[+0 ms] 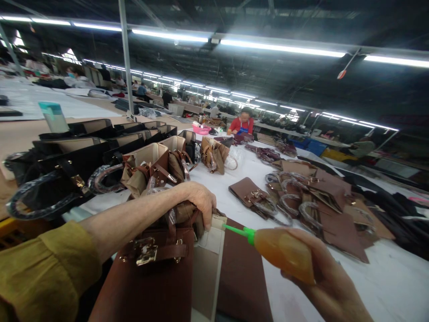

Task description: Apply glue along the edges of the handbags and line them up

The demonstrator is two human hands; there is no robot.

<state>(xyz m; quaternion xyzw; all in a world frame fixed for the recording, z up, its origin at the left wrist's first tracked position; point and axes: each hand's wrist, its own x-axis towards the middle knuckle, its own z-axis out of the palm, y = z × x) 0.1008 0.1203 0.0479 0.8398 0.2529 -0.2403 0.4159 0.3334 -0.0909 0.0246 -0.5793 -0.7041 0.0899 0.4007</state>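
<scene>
My right hand (pixel 321 264) is wrapped around a squeeze bottle (pixel 281 250) of amber liquid with a green nozzle. The nozzle's tip meets the beige edge of an open brown handbag (pixel 161 277) in front of me. My left hand (pixel 203 201) reaches across the bag from the left, fingers bent down and closed on its beige-brown lining near the tip; the fingertips are partly hidden. Gold buckle hardware (pixel 147 252) and a strap show on the bag's front. A brown panel (pixel 241 264) extends to the right of the bag's opening.
Black handbags (pixel 67 156) with wrapped handles stand in rows at left, beside a teal-lidded container (pixel 53 117). Brown bags (pixel 321 192) lie heaped on the white table (pixel 288 295) at right. A person in red (pixel 243 123) sits across the table, near a pink basin (pixel 201 129).
</scene>
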